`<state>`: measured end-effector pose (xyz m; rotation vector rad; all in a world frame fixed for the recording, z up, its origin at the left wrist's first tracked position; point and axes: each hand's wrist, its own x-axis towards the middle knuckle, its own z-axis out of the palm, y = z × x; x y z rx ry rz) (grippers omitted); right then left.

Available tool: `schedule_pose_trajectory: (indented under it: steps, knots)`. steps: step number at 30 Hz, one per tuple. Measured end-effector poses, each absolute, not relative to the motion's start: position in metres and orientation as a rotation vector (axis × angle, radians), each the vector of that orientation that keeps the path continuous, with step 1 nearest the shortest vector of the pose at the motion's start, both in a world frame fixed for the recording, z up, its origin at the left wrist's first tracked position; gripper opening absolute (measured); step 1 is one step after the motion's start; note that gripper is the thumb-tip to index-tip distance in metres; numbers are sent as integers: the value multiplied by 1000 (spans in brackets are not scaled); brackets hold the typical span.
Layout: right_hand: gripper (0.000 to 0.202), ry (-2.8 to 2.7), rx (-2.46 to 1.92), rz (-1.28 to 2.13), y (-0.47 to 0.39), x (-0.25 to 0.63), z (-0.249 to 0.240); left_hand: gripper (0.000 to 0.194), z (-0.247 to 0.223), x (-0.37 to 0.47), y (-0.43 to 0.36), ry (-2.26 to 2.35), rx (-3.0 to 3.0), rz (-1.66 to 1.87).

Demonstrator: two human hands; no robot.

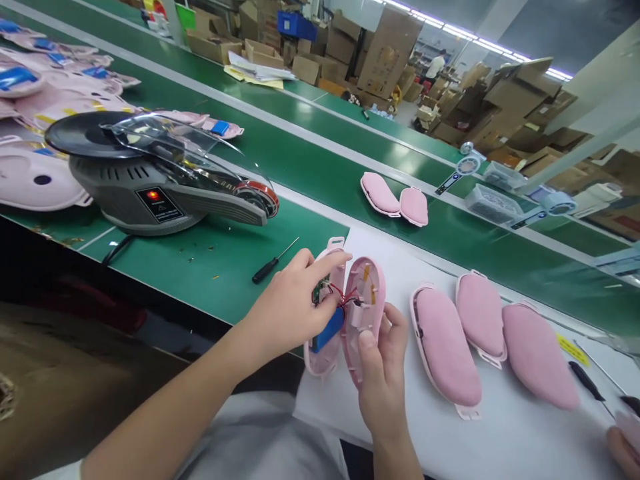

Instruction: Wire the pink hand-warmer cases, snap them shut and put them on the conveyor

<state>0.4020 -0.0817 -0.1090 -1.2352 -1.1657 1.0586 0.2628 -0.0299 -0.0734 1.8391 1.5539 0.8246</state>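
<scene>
My right hand (pixel 383 373) grips the right shell half (pixel 358 320) of an opened pink case, thumb pressed on its inside and fingers curled round the outer edge. My left hand (pixel 300 293) is bent over the left shell half (pixel 320 360), forefinger stretched across its upper part and thumb close by the thin red wires (pixel 351 296) that run between the two; I cannot tell whether those fingertips pinch anything. A blue block (pixel 330 331) sits in the left shell half, below my thumb. The open case is in front of me, over the left end of a white sheet (pixel 435 440) on the green counter (pixel 220 280). To my left a small screwdriver (pixel 267 268) lies on the green, near a grey machine (pixel 135 190) with a red light glowing. Past it are many pink shells (pixel 45 177) in a heap. On the sheet to my right lie three padded pink pieces (pixel 447 347), and at the far right edge another person's hand (pixel 623 450) shows.
</scene>
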Motion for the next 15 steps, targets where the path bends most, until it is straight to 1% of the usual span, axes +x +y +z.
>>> schedule_pose_trajectory:
  steps: [2,4,5,8,9,10,13,15]
  knots:
    - [36,-1203,-1242,1047,-82,402,-109,53,-69,263,-29,1629,1888,727]
    - [35,-1227,-1239,1045,-81,402,-109,55,-65,264,-27,1648,1946,659]
    - [35,-1234,-1239,1046,-81,402,-108,52,-64,264,-27,1645,1968,635]
    - [35,-1244,-1276,1043,-79,402,-106,34,-61,265,-24,1647,1990,584]
    - [35,-1252,-1296,1037,-79,402,-105,31,-61,266,-24,1654,1985,578]
    - [35,-1266,-1313,1029,-78,402,-104,33,-60,266,-24,1660,1979,577]
    - [33,-1307,-1320,1012,-77,403,-104,52,-59,267,-24,1683,1977,576]
    - [33,-1325,-1291,996,-78,404,-107,56,-59,266,-23,1699,1985,561]
